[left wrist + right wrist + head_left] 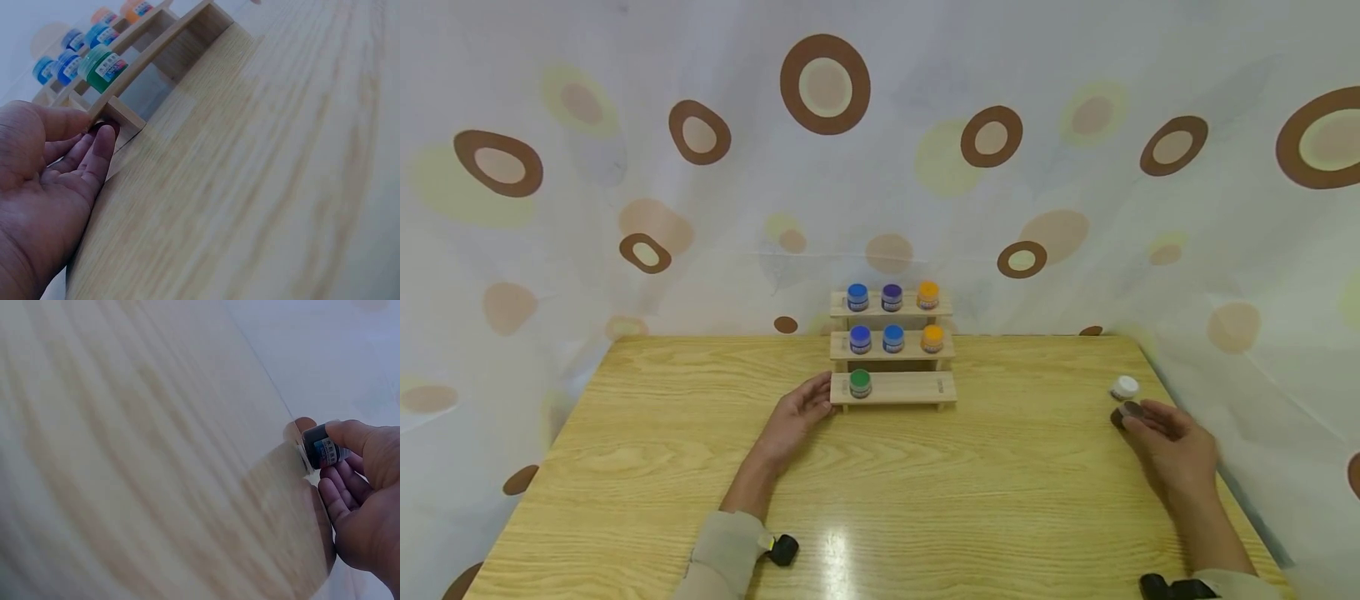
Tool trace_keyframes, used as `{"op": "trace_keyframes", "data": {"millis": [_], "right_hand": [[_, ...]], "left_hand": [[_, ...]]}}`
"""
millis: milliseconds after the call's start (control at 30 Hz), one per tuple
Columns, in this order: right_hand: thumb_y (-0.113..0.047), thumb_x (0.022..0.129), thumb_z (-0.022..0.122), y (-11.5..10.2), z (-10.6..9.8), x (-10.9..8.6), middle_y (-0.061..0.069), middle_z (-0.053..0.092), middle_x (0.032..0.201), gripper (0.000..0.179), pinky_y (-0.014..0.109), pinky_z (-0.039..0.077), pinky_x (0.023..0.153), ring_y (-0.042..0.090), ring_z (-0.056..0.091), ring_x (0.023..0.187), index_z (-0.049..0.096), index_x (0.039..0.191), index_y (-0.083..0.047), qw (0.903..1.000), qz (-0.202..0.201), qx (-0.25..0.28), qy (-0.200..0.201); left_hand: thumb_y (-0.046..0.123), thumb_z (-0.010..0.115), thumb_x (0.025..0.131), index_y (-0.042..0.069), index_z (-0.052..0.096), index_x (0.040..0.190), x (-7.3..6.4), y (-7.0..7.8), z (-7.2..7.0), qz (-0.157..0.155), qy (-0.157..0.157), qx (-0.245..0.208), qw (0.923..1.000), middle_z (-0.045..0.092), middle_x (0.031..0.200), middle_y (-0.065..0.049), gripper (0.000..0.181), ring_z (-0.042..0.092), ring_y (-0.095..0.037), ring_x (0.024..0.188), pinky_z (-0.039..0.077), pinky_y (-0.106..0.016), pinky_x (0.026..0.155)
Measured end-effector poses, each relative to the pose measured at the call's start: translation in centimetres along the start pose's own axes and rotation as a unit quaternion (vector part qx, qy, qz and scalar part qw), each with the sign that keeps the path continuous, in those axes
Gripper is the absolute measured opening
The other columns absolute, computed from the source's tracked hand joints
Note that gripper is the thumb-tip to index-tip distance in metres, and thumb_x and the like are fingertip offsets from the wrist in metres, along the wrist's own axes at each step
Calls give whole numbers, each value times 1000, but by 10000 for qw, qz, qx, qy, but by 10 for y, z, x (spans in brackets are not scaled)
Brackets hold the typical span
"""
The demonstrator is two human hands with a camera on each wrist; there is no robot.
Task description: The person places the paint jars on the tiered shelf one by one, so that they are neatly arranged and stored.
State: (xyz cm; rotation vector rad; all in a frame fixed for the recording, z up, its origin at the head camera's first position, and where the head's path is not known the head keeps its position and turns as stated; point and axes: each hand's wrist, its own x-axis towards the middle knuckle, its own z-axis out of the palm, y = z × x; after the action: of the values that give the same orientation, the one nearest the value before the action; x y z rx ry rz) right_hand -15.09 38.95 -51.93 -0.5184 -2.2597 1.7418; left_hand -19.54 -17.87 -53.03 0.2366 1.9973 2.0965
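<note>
A three-tier wooden display rack (895,388) stands at the back of the table. My left hand (796,417) holds the left end of its lowest step, the thumb at the step's edge and the fingers curled beneath, as the left wrist view shows. On that step sits a green-lidded paint jar (860,383), close to the hand. Far to the right, my right hand (1180,450) pinches a small black paint jar (324,449) between thumb and fingers. The jar is tilted, its label showing in the right wrist view. Just behind it is a white-lidded jar (1124,387).
The middle step carries a violet-blue jar (860,339), a blue jar (892,338) and an orange jar (932,338). Blue, purple and orange jars (928,295) line the top step. A patterned curtain (895,183) hangs behind the wooden table (970,500).
</note>
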Motion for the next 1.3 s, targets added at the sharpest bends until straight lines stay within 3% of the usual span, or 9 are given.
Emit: {"op": "trace_keyframes", "data": {"millis": [267,400,600,900,1300], "right_hand": [[-18,94,84,-7,28,-2,-22,71,106,49,6,54,78,-6,66,95,68,138,-2,9985,-320,37,-453],[-23,97,81,-12,47,-2,-22,69,108,50,7,55,80,-6,65,97,65,138,1,9952,-651,-491,-546],[-29,98,80,-23,70,-5,-18,68,111,53,9,56,80,-4,65,100,65,139,0,9914,-754,-787,-720],[-26,99,78,-38,98,-8,-5,68,117,52,10,56,86,-1,66,101,62,140,3,9827,-1169,-627,-1292],[-17,100,77,-60,144,-22,16,65,127,47,17,60,87,3,69,102,63,139,4,9729,-1258,47,-1938]], "left_hand": [[-1,50,110,-1,33,163,0,-2,0,76,-15,-24,10000,43,161,-23,56,46,-37,147,52,-26,109],[0,50,110,-1,33,163,1,-2,0,78,-1,5,10000,44,161,-23,55,46,-37,147,52,-26,109],[-1,49,110,-2,32,163,2,-3,0,77,-33,-12,10000,43,161,-23,56,46,-37,147,52,-27,110],[0,49,111,-1,33,163,0,-2,-2,20,20,29,10000,44,162,-22,55,46,-36,148,51,-27,111],[0,49,111,-2,32,163,1,-2,-2,33,-16,33,10000,43,162,-23,56,45,-36,148,51,-25,110]]}}
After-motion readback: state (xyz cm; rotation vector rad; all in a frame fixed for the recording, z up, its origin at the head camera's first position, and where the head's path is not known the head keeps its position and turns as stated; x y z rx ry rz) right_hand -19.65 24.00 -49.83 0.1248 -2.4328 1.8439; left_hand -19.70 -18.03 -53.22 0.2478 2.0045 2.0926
